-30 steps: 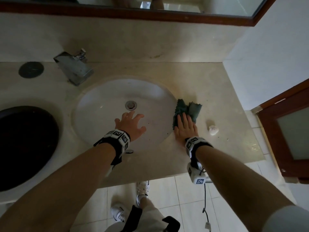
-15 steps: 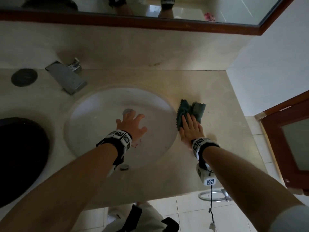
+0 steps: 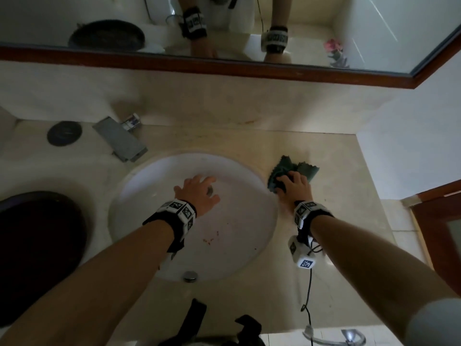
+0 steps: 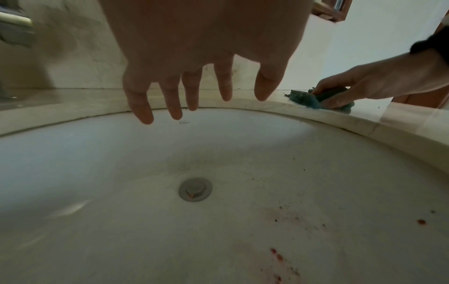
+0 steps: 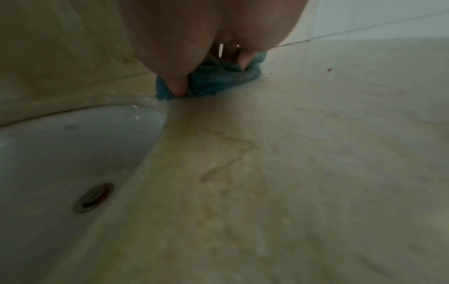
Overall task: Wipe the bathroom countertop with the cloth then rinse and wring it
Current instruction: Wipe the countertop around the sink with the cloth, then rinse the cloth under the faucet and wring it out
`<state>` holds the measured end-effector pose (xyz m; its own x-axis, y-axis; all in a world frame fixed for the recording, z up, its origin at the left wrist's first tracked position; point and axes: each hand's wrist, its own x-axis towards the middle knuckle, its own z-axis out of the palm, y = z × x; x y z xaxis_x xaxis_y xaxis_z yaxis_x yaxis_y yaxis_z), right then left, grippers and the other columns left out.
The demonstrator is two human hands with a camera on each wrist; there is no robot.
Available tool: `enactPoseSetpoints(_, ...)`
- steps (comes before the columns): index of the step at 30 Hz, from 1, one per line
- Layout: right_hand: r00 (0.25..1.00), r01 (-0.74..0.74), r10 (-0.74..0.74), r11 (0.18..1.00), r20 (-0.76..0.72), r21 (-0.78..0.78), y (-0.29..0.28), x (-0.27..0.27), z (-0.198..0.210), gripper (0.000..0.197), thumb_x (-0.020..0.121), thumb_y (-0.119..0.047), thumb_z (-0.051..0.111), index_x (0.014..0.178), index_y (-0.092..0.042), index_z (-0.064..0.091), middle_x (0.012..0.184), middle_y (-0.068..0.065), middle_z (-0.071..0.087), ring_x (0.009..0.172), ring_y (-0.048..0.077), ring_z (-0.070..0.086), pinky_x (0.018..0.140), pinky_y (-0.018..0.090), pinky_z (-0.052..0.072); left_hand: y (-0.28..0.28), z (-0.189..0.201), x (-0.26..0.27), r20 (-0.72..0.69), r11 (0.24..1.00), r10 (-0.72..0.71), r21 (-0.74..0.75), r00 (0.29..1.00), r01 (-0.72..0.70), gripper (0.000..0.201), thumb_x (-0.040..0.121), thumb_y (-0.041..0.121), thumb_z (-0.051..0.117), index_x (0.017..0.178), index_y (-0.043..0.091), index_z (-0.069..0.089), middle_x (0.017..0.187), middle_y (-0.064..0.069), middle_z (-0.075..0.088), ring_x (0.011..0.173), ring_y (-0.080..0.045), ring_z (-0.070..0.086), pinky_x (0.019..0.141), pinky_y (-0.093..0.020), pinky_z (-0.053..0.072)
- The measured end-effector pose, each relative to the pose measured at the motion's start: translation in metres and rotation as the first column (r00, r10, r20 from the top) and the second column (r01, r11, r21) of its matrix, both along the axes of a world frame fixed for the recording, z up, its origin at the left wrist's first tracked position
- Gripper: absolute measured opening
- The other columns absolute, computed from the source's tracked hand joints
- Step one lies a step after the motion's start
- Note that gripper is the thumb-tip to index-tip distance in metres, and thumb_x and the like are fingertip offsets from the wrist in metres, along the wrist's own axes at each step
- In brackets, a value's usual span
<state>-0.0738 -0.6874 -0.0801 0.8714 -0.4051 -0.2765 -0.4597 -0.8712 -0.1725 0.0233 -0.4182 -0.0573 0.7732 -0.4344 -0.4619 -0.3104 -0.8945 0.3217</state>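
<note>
A dark green cloth (image 3: 296,168) lies bunched on the beige stone countertop (image 3: 324,245), just right of the white sink basin (image 3: 224,233). My right hand (image 3: 294,186) grips the cloth with curled fingers and holds it down on the counter. The left wrist view shows that right hand (image 4: 359,86) with fingers and thumb closed round the cloth (image 4: 306,98). In the right wrist view the cloth (image 5: 213,80) bulges out under my palm. My left hand (image 3: 197,191) hovers over the basin with spread fingers (image 4: 175,96), holding nothing, above the drain (image 4: 195,189).
A flat metal faucet (image 3: 119,142) stands at the basin's back left, beside a round black cap (image 3: 64,133). A dark basin (image 3: 37,253) fills the left. Red specks (image 4: 277,255) dot the white basin. A mirror (image 3: 224,26) runs along the back, and a wall (image 3: 411,146) and wooden door (image 3: 439,221) close the right.
My right hand has slid the cloth away from me along the basin's right rim, and its fingers went from flat to curled. The left hand moved slightly forward over the drain. My view tilted up.
</note>
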Motion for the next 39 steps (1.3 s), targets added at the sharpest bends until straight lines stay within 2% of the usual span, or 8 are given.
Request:
enactPoseSetpoints(10, 0.993, 0.036, -0.088, 0.869, 0.083, 0.493, 0.082, 0.059, 0.036, 0.015, 0.097, -0.028, 0.048, 0.089, -0.026, 0.061, 0.083, 0.002, 0.064, 0.081, 0.027, 0.063, 0.072, 0.033, 0.050, 0.059, 0.022, 0.011, 0.003, 0.996, 0.035, -0.081, 0.999, -0.035, 0.062, 0.088, 0.057, 0.048, 0.143, 0.037, 0.029, 0.152, -0.001, 0.033, 0.133, -0.030, 0.039, 0.110, -0.053, 0.029)
enactPoseSetpoints(13, 0.987, 0.058, -0.138, 0.783, 0.081, 0.620, 0.115, 0.072, 0.046, 0.016, 0.095, -0.030, 0.052, 0.101, -0.023, 0.065, 0.090, 0.003, 0.065, 0.080, 0.023, 0.061, 0.074, 0.032, 0.050, 0.080, 0.027, 0.014, -0.044, 0.989, 0.064, -0.129, 0.997, -0.069, 0.062, 0.087, 0.058, 0.048, 0.143, 0.041, 0.027, 0.149, -0.002, 0.038, 0.130, -0.028, 0.044, 0.108, -0.048, 0.034)
enactPoseSetpoints(20, 0.977, 0.114, -0.214, 0.504, -0.004, 0.856, 0.188, 0.101, 0.063, 0.015, 0.097, -0.023, 0.052, 0.091, -0.022, 0.066, 0.102, 0.010, 0.064, 0.102, 0.031, 0.058, 0.097, 0.042, 0.045, 0.120, 0.042, 0.025, -0.026, 0.961, 0.153, -0.231, 0.988, -0.155, 0.058, 0.089, 0.055, 0.051, 0.141, 0.036, 0.033, 0.144, -0.003, 0.045, 0.127, -0.021, 0.048, 0.104, -0.032, 0.039)
enactPoseSetpoints(24, 0.981, 0.106, -0.190, 0.348, -0.040, 0.931, 0.215, 0.112, 0.069, 0.023, 0.097, -0.015, 0.047, 0.083, -0.021, 0.064, 0.088, 0.008, 0.064, 0.084, 0.024, 0.058, 0.078, 0.034, 0.048, 0.133, 0.049, 0.034, -0.093, 0.919, 0.239, -0.301, 0.967, -0.256, 0.058, 0.091, 0.052, 0.051, 0.143, 0.035, 0.031, 0.146, -0.005, 0.045, 0.130, -0.025, 0.047, 0.104, -0.037, 0.039)
enactPoseSetpoints(29, 0.981, 0.134, -0.161, 0.165, -0.107, 0.977, 0.239, 0.125, 0.068, 0.026, 0.092, -0.009, 0.044, 0.080, -0.016, 0.066, 0.080, 0.007, 0.065, 0.082, 0.025, 0.059, 0.075, 0.036, 0.046, 0.145, 0.047, 0.042, -0.179, 0.855, 0.314, -0.374, 0.932, -0.360, 0.055, 0.091, 0.041, 0.055, 0.141, 0.036, 0.035, 0.139, -0.007, 0.052, 0.121, -0.028, 0.055, 0.098, -0.034, 0.041)
enactPoseSetpoints(34, 0.978, 0.178, -0.147, 0.228, -0.147, 0.957, 0.251, 0.137, 0.061, 0.017, 0.094, -0.013, 0.047, 0.090, -0.015, 0.064, 0.101, 0.014, 0.063, 0.096, 0.030, 0.060, 0.075, 0.037, 0.050, 0.150, 0.039, 0.052, -0.221, 0.820, 0.379, -0.371, 0.899, -0.437, 0.023, 0.093, 0.033, 0.055, 0.105, 0.014, 0.057, 0.109, -0.011, 0.062, 0.104, -0.030, 0.058, 0.082, -0.031, 0.038)
enactPoseSetpoints(36, 0.975, 0.206, -0.145, 0.285, -0.170, 0.936, 0.251, 0.141, 0.054, 0.014, 0.095, -0.017, 0.050, 0.094, -0.014, 0.064, 0.110, 0.018, 0.063, 0.105, 0.035, 0.060, 0.081, 0.041, 0.053, 0.149, 0.036, 0.055, -0.242, 0.813, 0.371, -0.381, 0.896, -0.440, 0.021, 0.093, 0.032, 0.054, 0.083, 0.013, 0.051, 0.088, -0.009, 0.058, 0.087, -0.028, 0.056, 0.074, -0.031, 0.036)
enactPoseSetpoints(39, 0.968, 0.231, -0.174, 0.333, -0.181, 0.914, 0.248, 0.146, 0.046, 0.013, 0.095, -0.019, 0.053, 0.102, -0.012, 0.063, 0.111, 0.019, 0.064, 0.107, 0.035, 0.061, 0.083, 0.043, 0.054, 0.147, 0.032, 0.056, -0.290, 0.765, 0.381, -0.434, 0.878, -0.476, 0.022, 0.093, 0.028, 0.054, 0.079, 0.012, 0.050, 0.077, -0.007, 0.055, 0.076, -0.023, 0.052, 0.068, -0.030, 0.037)
